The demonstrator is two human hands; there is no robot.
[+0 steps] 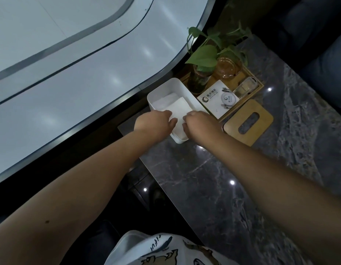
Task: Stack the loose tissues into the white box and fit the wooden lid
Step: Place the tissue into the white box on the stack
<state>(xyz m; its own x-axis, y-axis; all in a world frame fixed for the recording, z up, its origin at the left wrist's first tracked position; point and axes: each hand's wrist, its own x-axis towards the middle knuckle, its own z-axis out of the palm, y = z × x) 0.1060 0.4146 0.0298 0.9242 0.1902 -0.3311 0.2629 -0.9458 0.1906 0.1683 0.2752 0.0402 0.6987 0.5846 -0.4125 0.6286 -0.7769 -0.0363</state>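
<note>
A white rectangular box stands open at the left edge of a dark marble table. Inside it lies a stack of white tissues. My left hand and my right hand both reach over the box's near end, fingers curled on the near edge of the tissues. The near part of the stack is hidden by the hands. The wooden lid, with a dark oval slot, lies flat on the table just right of the box, untouched.
A wooden tray behind the lid holds a potted green plant, an amber glass jar, a small clear container and a white printed card. A pale glossy floor lies left of the table.
</note>
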